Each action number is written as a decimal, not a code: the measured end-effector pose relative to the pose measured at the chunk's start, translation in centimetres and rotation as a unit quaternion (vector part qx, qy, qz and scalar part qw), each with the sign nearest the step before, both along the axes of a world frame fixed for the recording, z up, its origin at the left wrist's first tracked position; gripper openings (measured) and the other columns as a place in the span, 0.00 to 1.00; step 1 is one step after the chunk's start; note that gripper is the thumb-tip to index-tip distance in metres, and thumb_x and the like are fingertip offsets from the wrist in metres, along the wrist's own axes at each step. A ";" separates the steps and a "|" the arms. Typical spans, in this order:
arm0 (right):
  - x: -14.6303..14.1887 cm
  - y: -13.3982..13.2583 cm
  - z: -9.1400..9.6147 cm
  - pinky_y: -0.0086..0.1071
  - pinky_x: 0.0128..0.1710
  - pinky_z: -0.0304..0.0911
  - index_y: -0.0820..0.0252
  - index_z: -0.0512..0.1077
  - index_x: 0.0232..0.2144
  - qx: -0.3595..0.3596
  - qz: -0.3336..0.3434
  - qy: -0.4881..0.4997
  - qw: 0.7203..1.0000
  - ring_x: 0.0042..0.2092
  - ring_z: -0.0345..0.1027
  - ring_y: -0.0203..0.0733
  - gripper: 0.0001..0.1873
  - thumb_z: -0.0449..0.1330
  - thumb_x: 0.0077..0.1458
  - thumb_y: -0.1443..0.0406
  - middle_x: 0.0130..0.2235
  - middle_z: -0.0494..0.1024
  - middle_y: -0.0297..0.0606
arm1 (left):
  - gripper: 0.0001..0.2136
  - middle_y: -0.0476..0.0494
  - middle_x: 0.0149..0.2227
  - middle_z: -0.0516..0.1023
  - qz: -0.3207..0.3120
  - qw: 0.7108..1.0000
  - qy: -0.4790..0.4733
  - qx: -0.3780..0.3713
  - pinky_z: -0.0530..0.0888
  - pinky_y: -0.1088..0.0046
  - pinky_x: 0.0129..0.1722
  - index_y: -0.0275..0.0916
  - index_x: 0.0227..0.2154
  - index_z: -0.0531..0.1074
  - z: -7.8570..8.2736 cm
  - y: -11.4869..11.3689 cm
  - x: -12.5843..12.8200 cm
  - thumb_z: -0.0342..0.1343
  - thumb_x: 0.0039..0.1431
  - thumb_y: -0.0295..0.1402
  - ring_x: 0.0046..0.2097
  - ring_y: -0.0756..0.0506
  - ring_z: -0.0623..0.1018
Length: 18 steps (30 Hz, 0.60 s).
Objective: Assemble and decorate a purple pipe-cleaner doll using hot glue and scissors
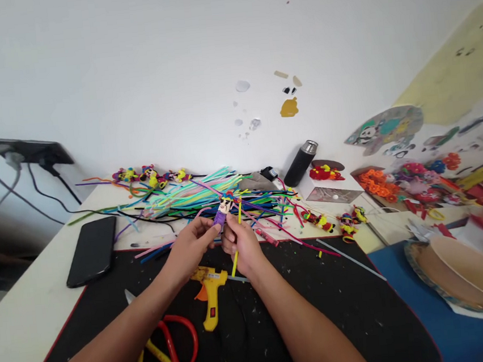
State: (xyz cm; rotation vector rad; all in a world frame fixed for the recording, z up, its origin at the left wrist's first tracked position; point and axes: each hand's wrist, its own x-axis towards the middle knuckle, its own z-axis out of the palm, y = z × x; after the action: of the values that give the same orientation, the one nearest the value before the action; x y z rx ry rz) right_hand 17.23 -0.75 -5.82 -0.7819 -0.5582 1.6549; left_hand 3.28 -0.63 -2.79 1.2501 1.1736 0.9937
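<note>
Forearms (112, 344) inward, doll (223, 208) between hands (248, 246)

Soft, diffuse indoor light, with a wide-angle view that stretches and smears toward its edges.
The pale wall (149, 70) is evenly bright across the middle and sinks into dimness at the lower left; the light's direction cannot be told. A small highlight sits on the flask's metal cap (310, 146), while the black mat (322, 304) swallows most shadow. The center is reasonably clear, though the fine details of the doll (226, 206) look soft. At far right, the bowl (480, 266) and wall pictures (394, 129) are stretched and blurred.
</note>
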 end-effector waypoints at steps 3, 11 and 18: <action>0.6 -0.2 -0.5 0.23 0.14 0.38 0.56 0.62 0.27 0.004 -0.004 0.006 1.000 0.14 0.43 0.24 0.29 0.77 0.47 0.49 0.16 0.60 0.18 | 0.22 0.54 0.23 0.73 -0.014 1.000 -0.001 -0.008 0.65 0.72 0.28 0.40 0.34 0.72 -0.3 -0.3 0.3 0.66 0.52 0.54 0.26 0.48 0.70; 1.4 -0.8 -1.0 0.23 0.15 0.37 0.57 0.62 0.26 0.004 0.019 0.007 1.000 0.14 0.42 0.24 0.28 0.74 0.52 0.49 0.16 0.60 0.19 | 0.19 0.52 0.27 0.76 -0.060 0.998 -0.014 -0.010 0.66 0.71 0.28 0.40 0.39 0.73 -0.5 -0.7 0.4 0.65 0.55 0.50 0.27 0.48 0.72; 1.5 -0.9 -0.9 0.24 0.15 0.36 0.57 0.62 0.25 -0.004 0.050 0.024 0.998 0.14 0.41 0.25 0.28 0.74 0.54 0.49 0.15 0.59 0.19 | 0.18 0.52 0.27 0.76 -0.059 0.998 0.006 -0.004 0.67 0.70 0.29 0.39 0.38 0.74 -0.5 -0.6 0.2 0.66 0.54 0.49 0.27 0.48 0.72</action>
State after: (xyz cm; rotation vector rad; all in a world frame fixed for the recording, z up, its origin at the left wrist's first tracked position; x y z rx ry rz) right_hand 18.73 -1.69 -6.75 -0.7271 -0.5655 1.7641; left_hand 3.51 -1.21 -3.27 1.3047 1.0993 0.8949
